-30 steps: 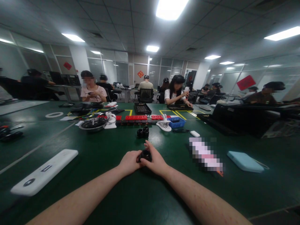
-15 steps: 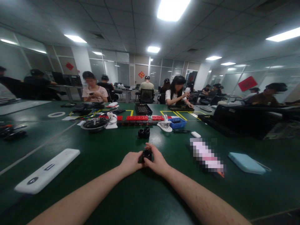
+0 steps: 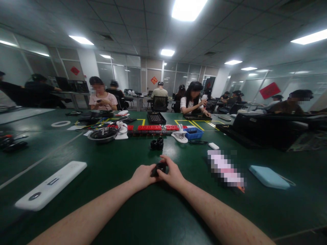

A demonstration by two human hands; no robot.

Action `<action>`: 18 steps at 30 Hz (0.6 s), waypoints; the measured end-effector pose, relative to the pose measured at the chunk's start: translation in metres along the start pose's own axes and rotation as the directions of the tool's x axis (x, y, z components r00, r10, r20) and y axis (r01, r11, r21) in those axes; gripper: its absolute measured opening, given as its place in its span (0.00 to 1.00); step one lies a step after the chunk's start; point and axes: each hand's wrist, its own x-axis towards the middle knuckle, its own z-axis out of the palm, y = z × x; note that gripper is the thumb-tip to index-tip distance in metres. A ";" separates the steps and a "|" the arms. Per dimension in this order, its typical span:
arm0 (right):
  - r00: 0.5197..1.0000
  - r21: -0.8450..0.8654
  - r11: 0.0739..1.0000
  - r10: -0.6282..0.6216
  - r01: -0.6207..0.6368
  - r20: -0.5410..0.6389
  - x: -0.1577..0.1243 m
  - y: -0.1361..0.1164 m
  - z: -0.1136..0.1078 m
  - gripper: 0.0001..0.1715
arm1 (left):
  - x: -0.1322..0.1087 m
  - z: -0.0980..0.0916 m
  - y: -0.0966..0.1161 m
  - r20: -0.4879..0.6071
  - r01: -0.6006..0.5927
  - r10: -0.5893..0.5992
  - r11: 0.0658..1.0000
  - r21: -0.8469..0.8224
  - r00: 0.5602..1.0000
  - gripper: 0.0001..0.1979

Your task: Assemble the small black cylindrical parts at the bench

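Between my hands, low over the green tabletop, is a small glossy black cylindrical part (image 3: 161, 166) with a round opening facing up. My left hand (image 3: 142, 175) grips it from the left, its fingertips partly hidden behind the part. My right hand (image 3: 174, 174) closes on it from the other side, thumb at the near edge and fingers curled round the far side. Just beyond stands a tight cluster of similar black cylindrical parts (image 3: 156, 144).
A white power strip (image 3: 52, 185) lies to the left. At right are a light blue box (image 3: 268, 177) and a small white case (image 3: 213, 146). Farther back stand a blue bin (image 3: 193, 133), a row of red blocks (image 3: 149, 128) and a metal bowl (image 3: 102, 136). Co-workers sit across.
The black part has tilted slightly between my fingers, and my right hand has shifted a little. The cluster of black parts stays in place.
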 end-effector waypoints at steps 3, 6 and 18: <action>0.997 0.024 0.999 -0.041 0.040 0.059 -0.001 -0.002 -0.002 0.35 | 0.000 0.001 -0.001 -0.003 0.002 -0.002 1.000 0.006 1.000 0.16; 0.995 -0.025 0.999 -0.043 0.046 0.089 -0.002 -0.003 -0.004 0.41 | 0.000 0.002 -0.002 -0.003 0.003 -0.003 1.000 0.013 1.000 0.14; 0.999 -0.081 0.996 0.020 -0.024 -0.049 0.002 0.004 0.003 0.34 | 0.000 0.002 0.000 -0.032 0.037 -0.038 0.999 -0.031 0.999 0.13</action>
